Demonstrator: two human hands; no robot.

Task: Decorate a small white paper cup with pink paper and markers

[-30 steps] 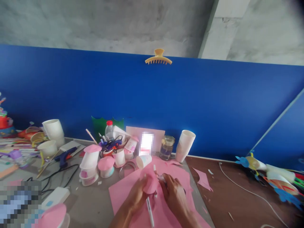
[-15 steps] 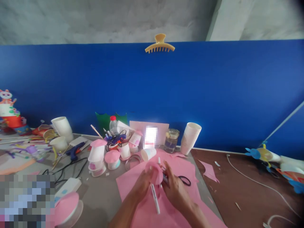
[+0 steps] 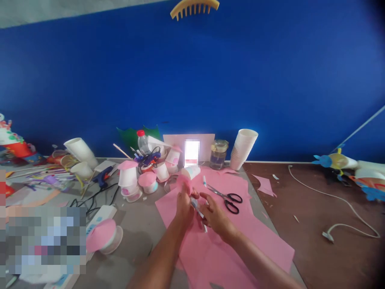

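My left hand [image 3: 184, 206] is closed on a small piece of pink paper [image 3: 184, 181], which looks curved. Close beside it, my right hand [image 3: 215, 214] has its fingers around a white marker [image 3: 196, 205] that slants between the two hands. Scissors with black handles [image 3: 230, 202] lie on the pink paper sheets [image 3: 237, 241] just beyond my right hand. Another white marker [image 3: 204, 181] rests on the sheets, partly hidden by my right fingers. A paper cup [image 3: 192, 172] lies on its side past my left hand.
Paper cups with pink tops [image 3: 128, 176] stand to the left, near a glue gun [image 3: 104, 176] and a power strip [image 3: 102, 214]. At the back are a bright blurred screen [image 3: 191, 151], a glass jar [image 3: 219, 154] and stacked paper cups [image 3: 244, 148]. A white cable [image 3: 339, 200] lies right.
The view has tipped down and shifted. My right hand has come onto the marker and uncovered the scissors on the sheets. My left hand still holds the pink paper piece.
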